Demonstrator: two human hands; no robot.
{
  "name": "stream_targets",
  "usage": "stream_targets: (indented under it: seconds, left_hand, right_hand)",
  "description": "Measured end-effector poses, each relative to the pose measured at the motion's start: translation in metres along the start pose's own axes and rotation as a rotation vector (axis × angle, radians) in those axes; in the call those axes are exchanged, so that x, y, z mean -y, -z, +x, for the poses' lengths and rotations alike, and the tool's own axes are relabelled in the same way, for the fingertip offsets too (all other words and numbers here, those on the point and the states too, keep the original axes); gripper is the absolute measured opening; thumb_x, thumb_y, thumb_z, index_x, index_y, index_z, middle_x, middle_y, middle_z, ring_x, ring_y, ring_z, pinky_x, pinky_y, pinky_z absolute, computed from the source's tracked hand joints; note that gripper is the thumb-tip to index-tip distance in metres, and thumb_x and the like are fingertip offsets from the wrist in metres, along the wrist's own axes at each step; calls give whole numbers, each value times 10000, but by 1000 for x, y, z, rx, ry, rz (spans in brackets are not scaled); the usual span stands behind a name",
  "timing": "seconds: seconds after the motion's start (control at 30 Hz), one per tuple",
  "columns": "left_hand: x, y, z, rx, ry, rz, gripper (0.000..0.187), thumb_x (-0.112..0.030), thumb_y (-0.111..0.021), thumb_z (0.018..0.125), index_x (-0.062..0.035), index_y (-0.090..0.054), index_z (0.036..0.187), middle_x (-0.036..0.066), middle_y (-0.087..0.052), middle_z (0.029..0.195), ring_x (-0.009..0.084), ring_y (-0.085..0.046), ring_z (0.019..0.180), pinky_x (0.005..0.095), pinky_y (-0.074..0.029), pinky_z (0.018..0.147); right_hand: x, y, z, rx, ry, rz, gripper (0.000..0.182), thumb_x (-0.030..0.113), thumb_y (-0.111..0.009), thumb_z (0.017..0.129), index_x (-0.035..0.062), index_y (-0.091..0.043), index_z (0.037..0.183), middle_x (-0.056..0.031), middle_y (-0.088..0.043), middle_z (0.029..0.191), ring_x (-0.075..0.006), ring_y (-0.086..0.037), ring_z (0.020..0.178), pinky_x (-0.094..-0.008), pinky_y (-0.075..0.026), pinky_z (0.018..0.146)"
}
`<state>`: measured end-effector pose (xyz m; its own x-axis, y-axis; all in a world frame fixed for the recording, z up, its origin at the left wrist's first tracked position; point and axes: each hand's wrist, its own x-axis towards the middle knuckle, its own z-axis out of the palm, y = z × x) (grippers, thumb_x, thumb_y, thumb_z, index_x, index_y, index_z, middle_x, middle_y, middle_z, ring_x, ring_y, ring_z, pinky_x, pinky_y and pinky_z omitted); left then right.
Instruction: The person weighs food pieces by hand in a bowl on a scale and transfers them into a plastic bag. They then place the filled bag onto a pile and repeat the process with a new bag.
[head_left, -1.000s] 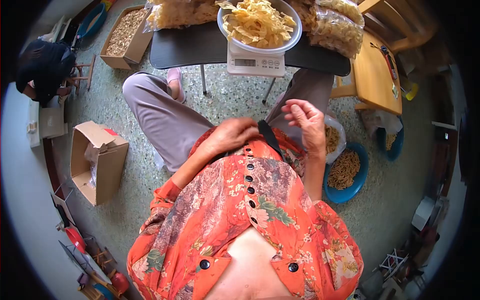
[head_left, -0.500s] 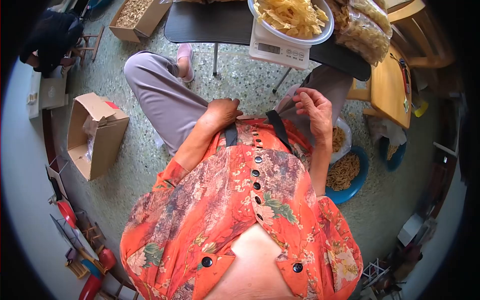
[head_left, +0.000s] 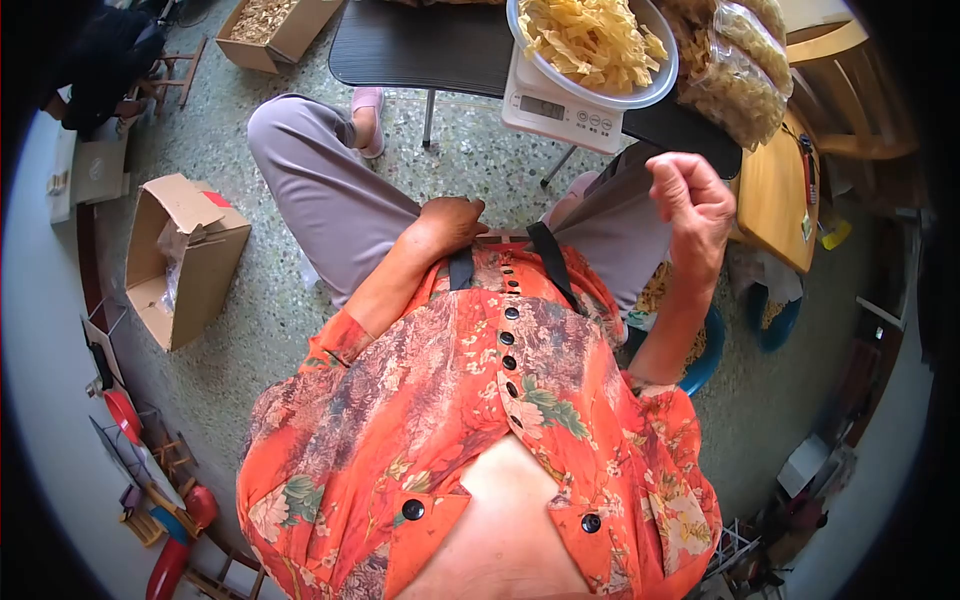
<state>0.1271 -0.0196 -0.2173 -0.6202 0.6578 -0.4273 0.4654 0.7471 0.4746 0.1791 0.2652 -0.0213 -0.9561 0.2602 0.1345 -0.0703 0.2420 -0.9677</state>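
My left hand point(head_left: 452, 222) rests on my lap beside the dark strap, its fingers curled under and mostly hidden. Raised above my right thigh, my right hand point(head_left: 697, 200) has its fingers curled inward; whether anything is inside them is too small to tell. Beyond it, a white digital scale point(head_left: 560, 112) stands on the black table point(head_left: 420, 50), with a clear bowl point(head_left: 664, 80) of pale yellow strips point(head_left: 590, 45) on top. Bags of similar pieces point(head_left: 740, 85) lie right of the bowl. Under my right forearm, a blue basin point(head_left: 712, 350) is partly covered.
An open cardboard box point(head_left: 212, 275) sits on the speckled floor at the left. Another box point(head_left: 290, 40) with brown pieces is at the top left, near a person in dark clothes point(head_left: 105, 65). A wooden chair point(head_left: 780, 200) and a second blue basin point(head_left: 778, 325) are at the right.
My right hand has risen and moved right, its fingers now more tightly curled, and its forearm covers more of the blue basin. My left hand has stayed on my lap.
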Motion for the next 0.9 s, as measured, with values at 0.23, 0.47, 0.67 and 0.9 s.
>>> stream_targets:
  seconds: [0.23,0.47,0.67,0.9]
  left_hand:
    - [2,-4,2,-24,2,7,383,-395,-665,914,-38,-662,1053,214,-729,966,411,-709,931,524,-550,801]
    - [2,-1,0,-5,1,-16,350,-360,-616,952,-38,-628,1089,236,-709,951,436,-684,928,540,-517,811]
    - [2,-2,4,-4,11,-16,344,-351,-626,940,-29,-640,1060,239,-709,948,438,-684,932,540,-519,808]
    - [4,-2,6,6,11,-32,376,-365,-649,917,-21,-648,1068,239,-715,985,435,-686,966,536,-525,831]
  right_hand:
    - [31,-7,37,-168,146,-58,154,142,-772,948,3,-739,1005,20,-687,857,-47,-594,755,-192,-489,706]
    - [37,-16,54,-206,262,-60,142,117,-788,928,7,-747,1007,24,-696,862,-45,-603,755,-193,-509,722]
    - [44,-17,82,-186,385,-232,110,70,-799,894,26,-754,984,24,-671,874,-37,-597,741,-204,-501,686]
    - [49,-22,104,-142,432,-342,104,65,-799,875,37,-765,969,6,-661,845,-53,-545,665,-220,-469,625]
